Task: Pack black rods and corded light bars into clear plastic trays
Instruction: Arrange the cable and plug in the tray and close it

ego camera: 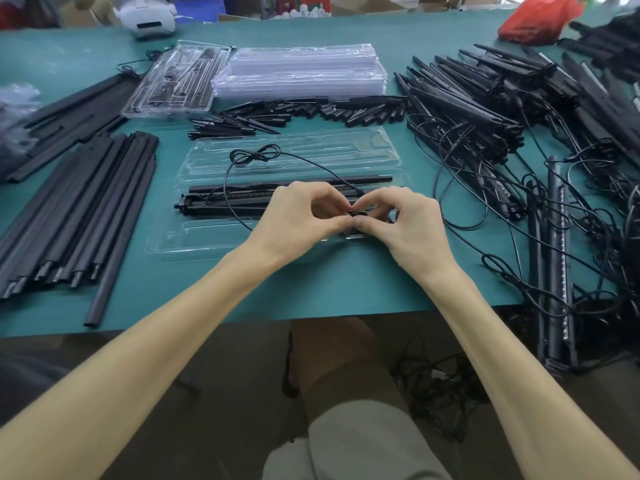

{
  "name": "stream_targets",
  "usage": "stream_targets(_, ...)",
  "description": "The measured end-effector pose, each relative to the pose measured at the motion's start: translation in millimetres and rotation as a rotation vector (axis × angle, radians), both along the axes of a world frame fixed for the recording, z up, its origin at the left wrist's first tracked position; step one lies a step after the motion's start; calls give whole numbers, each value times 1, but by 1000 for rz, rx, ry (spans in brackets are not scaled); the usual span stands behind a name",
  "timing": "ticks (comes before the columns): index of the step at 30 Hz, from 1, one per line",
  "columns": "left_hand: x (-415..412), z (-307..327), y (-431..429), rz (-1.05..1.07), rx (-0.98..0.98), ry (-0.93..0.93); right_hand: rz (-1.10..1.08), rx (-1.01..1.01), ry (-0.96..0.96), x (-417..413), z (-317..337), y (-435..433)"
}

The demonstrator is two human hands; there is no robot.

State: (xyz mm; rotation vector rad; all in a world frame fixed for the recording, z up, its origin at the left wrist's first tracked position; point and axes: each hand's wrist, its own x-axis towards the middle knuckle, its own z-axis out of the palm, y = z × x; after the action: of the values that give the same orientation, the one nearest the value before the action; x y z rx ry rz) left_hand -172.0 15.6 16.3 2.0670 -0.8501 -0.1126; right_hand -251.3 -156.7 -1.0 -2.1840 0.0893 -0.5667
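A clear plastic tray (194, 237) lies open on the green table in front of me. A black light bar (221, 204) lies across its middle, with a thin black rod (367, 180) just behind it. The bar's black cord (256, 155) loops over the tray's far half. My left hand (298, 220) and my right hand (412, 226) meet over the tray's near right part, fingertips together, pinching a small black part of the cord between them.
Black rods (79, 209) are stacked at the left. A pile of corded light bars (502, 126) fills the right side. Short black spikes (298, 114) lie behind the tray, with a stack of empty trays (301, 71) and a packed tray (173, 81) farther back.
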Motion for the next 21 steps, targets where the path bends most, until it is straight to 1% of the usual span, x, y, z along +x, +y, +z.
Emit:
stream_targets(6, -1, -4, -8, 21, 13, 44, -36, 19, 35, 0, 1, 0)
stream_targets(9, 2, -1, -10, 7, 64, 50, -47, 43, 31, 1, -1, 0)
stream_targets(13, 5, 2, -11, -5, 100, 65, -74, -24, 60, 1, -1, 0)
stream_targets(17, 4, 3, -12, -13, 131, 49, -18, 25, 28, 2, -1, 1)
stream_targets(21, 1, 1, -11, -9, 151, -19, -56, -53, 35, 3, -2, -1)
